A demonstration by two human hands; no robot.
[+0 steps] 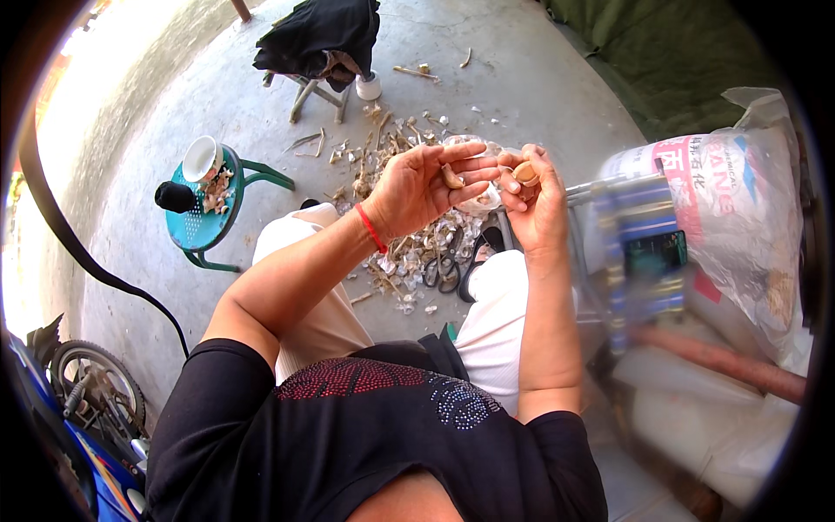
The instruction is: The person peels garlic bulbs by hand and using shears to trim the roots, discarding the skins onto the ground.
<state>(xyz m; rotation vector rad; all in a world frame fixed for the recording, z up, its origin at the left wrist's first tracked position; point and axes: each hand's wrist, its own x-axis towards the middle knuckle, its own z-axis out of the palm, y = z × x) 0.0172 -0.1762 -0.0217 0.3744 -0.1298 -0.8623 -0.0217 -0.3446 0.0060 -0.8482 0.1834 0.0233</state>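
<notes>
My left hand point(417, 189), with a red cord at its wrist, is turned palm up. Its fingers are spread, and a garlic clove point(451, 177) rests against them. My right hand point(540, 212) is beside its fingertips, curled around garlic pieces point(525, 173) between thumb and fingers. Behind the hands, a translucent plastic bag point(479, 201) is partly hidden. On the floor below lies a pile of garlic skins and dry stalks point(408, 251), with black-handled scissors point(442, 273) at its near right side.
A green stool point(177, 225) on the left bears a white bowl point(203, 159), a black object point(175, 196) and garlic cloves point(218, 192). Ahead, black cloth point(323, 39) covers another stool. To my right are a phone point(655, 253) and a printed sack point(717, 176). A motorcycle point(98, 385) stands lower left.
</notes>
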